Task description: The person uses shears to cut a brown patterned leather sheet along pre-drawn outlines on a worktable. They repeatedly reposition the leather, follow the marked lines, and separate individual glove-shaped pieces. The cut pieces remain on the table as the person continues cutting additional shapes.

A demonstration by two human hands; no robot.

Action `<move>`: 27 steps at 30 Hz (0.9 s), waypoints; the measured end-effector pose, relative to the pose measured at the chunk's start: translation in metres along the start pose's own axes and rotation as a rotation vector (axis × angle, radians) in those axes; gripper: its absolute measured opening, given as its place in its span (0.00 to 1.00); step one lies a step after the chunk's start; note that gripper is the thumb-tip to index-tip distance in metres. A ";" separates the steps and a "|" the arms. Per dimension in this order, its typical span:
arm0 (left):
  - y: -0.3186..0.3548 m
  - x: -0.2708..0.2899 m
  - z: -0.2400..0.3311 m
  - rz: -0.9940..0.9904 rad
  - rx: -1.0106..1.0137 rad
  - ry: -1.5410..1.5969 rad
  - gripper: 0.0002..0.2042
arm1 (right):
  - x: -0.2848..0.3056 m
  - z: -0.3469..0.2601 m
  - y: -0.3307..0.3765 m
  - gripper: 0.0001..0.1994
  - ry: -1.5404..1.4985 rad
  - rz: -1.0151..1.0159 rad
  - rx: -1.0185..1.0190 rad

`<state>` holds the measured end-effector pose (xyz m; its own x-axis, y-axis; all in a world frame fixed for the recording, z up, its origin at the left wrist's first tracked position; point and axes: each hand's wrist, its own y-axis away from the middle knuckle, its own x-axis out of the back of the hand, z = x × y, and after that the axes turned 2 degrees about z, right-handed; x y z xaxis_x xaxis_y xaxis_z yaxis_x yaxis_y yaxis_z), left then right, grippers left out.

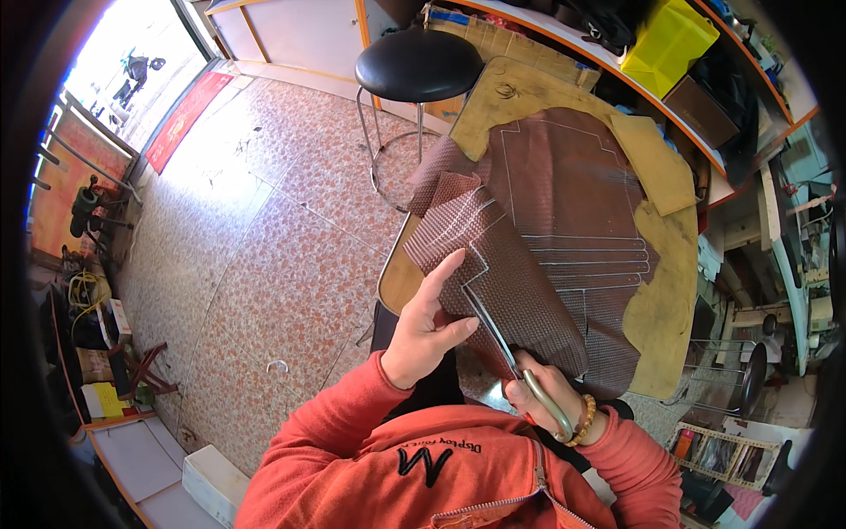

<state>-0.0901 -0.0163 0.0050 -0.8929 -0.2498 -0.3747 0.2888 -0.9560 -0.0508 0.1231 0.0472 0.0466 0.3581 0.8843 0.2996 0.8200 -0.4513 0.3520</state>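
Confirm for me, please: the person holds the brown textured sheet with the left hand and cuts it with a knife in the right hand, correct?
Not quite. In the head view the right hand holds scissors, not a knife. The left hand does hold the brown textured sheet while it is cut.

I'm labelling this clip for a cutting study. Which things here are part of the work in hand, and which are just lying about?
In use:
left hand, holding the sheet up
right hand, working the scissors
brown sheet, marked with pale lines
table under it

Lying about:
black stool
yellow bag
white box
red mat
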 end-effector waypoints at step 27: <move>0.003 0.001 -0.005 -0.021 0.034 0.028 0.40 | -0.001 -0.003 0.007 0.26 0.008 0.059 -0.013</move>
<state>-0.0884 -0.0185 -0.0002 -0.8884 -0.2256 -0.3999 0.2579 -0.9658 -0.0281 0.1269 0.0428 0.0516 0.4023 0.8550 0.3274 0.7914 -0.5045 0.3453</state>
